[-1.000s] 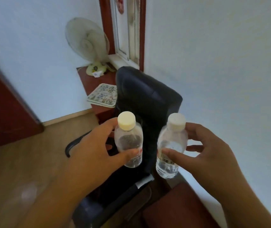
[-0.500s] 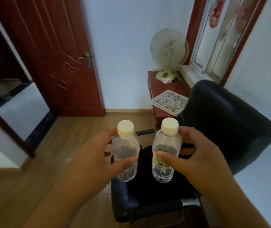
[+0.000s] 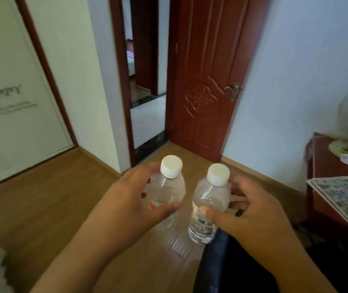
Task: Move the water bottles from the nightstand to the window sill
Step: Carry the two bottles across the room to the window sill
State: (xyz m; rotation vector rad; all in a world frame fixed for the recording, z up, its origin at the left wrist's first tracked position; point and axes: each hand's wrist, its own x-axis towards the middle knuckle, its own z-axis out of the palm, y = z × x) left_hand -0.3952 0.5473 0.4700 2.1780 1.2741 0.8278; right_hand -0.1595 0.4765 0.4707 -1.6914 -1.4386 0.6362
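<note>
My left hand (image 3: 126,206) grips one bottle (image 3: 167,193), my right hand (image 3: 251,218) grips the other bottle (image 3: 209,206); both upright, white caps, held side by side over the wood floor (image 3: 42,208). Right bottle's label shows a barcode, text unreadable. Left panel (image 3: 10,92) reads "APPY".

Wood-plank floor (image 3: 42,208), light brown, runs to the doorway. Dark red-brown side table (image 3: 325,166) at right edge; on it a pale fan base (image 3: 346,150) and a floral-patterned mat (image 3: 344,197) overhanging the front edge.
</note>
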